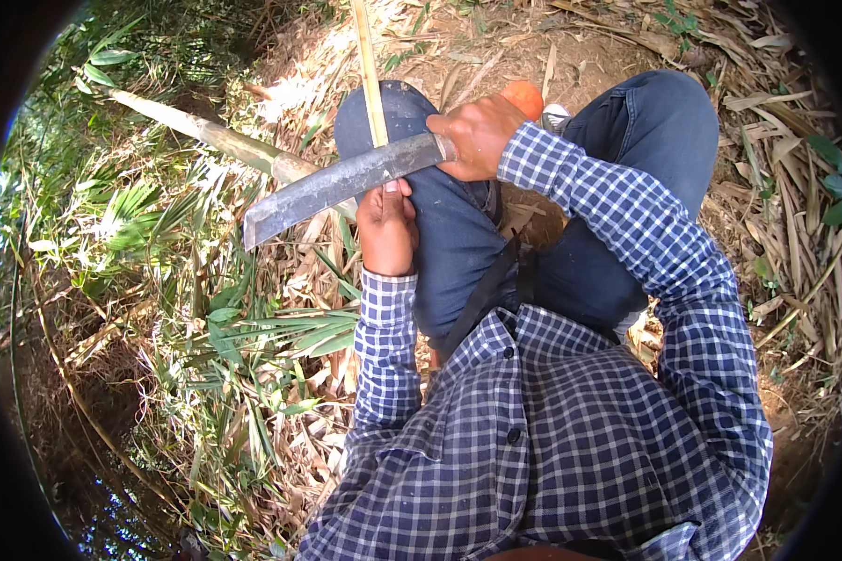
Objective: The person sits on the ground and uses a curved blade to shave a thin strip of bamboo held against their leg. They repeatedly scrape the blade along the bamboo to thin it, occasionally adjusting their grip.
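My right hand [480, 136] is wrapped round the handle of a machete, at the base of its blade. The machete's wide, dark blade [346, 178] points left, with a slanted tip. A rounded orange piece [522, 98] shows just beyond this hand; whether it belongs to the handle I cannot tell. Below the blade, my left hand [387, 224] is closed with the thumb up, pinching the near end of a thin pale bamboo strip [369, 75]. The strip runs away from me over my left knee, and the blade crosses it, hiding part of it.
A bamboo pole [196, 129] slants across the ground at the left, passing behind the blade. Dry leaves [795, 168] and bare soil cover the ground; green plants [131, 220] grow at the left. My bent knees [669, 112] are close to both hands.
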Available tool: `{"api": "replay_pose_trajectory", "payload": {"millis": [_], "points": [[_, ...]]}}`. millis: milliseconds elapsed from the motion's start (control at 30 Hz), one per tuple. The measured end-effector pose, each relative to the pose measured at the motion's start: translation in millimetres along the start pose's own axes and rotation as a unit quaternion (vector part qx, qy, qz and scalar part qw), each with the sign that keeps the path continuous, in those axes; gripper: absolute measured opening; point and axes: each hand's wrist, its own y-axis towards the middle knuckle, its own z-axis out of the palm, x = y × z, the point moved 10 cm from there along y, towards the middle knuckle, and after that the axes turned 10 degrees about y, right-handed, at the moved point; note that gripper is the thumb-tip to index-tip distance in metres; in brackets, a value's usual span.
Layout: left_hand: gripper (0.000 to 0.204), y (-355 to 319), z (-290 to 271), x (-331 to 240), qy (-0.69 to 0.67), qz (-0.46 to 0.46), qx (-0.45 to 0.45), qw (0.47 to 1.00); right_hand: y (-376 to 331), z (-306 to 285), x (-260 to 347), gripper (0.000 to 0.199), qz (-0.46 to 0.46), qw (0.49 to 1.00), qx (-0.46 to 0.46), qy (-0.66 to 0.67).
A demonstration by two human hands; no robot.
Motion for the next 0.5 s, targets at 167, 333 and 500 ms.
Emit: {"api": "replay_pose_trajectory", "payload": {"millis": [167, 333, 500], "points": [[0.026, -3.3, -3.4, 11.8, -0.021, 0.002, 0.016, 1.000, -4.0, 0.6, 6.8, 0.040, 0.016, 0.999, 0.022, 0.016], [0.024, -0.8, 1.2, -2.1, -0.007, -0.020, 0.011, 1.000, -0.2, -6.3, 3.7, 0.041, -0.003, 1.000, -0.019, 0.024], [0.022, -2.6, 2.4, 1.4, 0.000, -0.037, 0.024, 0.999, 1.8, -2.3, -0.3, 0.042, 0.007, 1.000, 0.000, -0.003]]}}
